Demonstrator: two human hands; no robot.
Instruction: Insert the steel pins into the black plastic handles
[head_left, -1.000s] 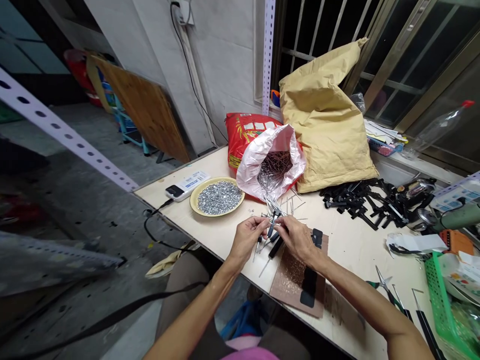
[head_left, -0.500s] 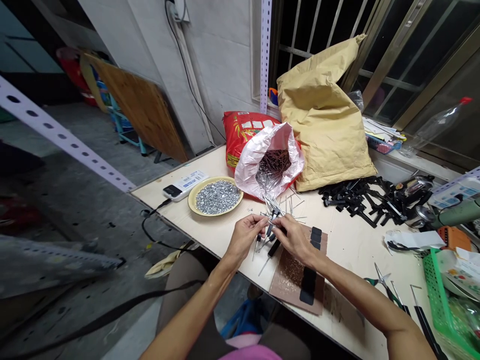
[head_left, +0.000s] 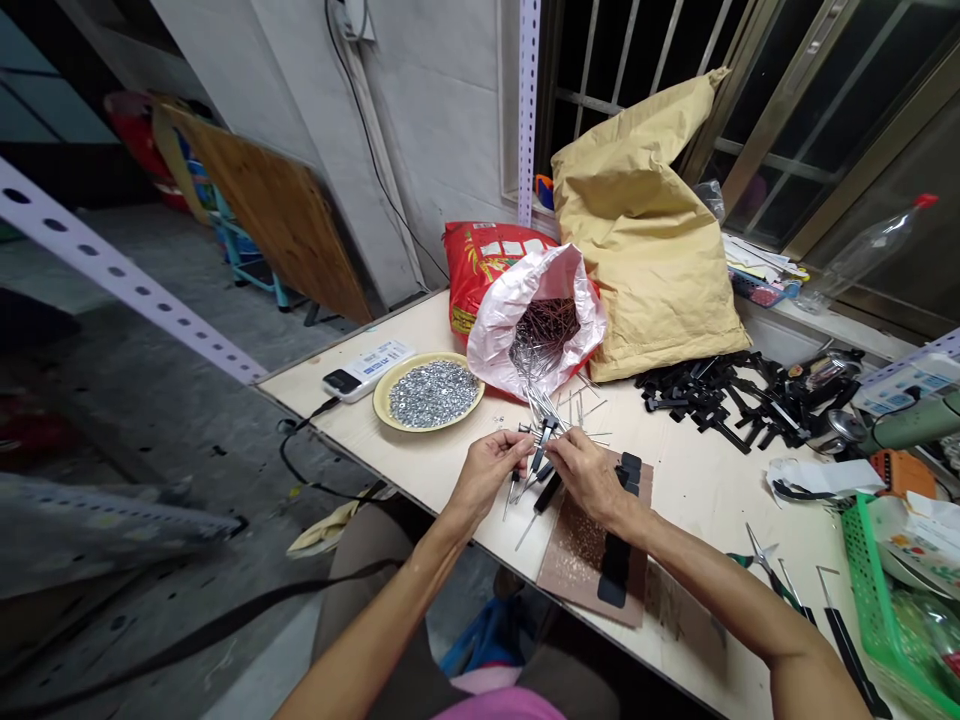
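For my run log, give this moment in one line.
left hand: pinching black-handled pin | right hand: pinching same pin | behind: white bag of pins

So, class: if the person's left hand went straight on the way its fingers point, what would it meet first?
Probably the black-handled pin pinched between both hands, then the right hand close behind it. The left hand points across at them, though depth is unclear.
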